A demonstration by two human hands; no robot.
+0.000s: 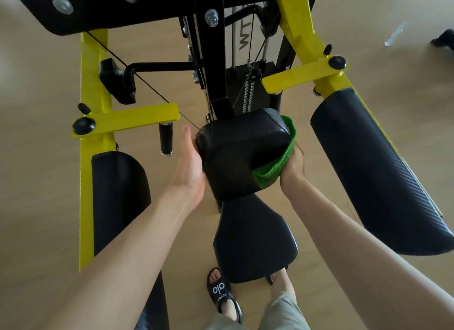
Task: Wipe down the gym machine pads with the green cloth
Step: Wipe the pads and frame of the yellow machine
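A black padded back pad (240,152) stands in the middle of a yellow and black gym machine. My left hand (190,162) lies flat against the pad's left side, fingers together, holding nothing. My right hand (293,168) presses the green cloth (277,157) against the pad's right side; the cloth wraps along that edge from top to bottom. Below the back pad is the black seat pad (253,241). Two long black arm pads flank it, the left arm pad (120,194) and the right arm pad (375,170).
Yellow frame arms (127,119) with black knobs stick out on both sides. A black handle grip (165,139) hangs near my left hand. The weight stack (249,93) and cables sit behind the back pad. My sandalled feet (223,293) stand under the seat on a wooden floor.
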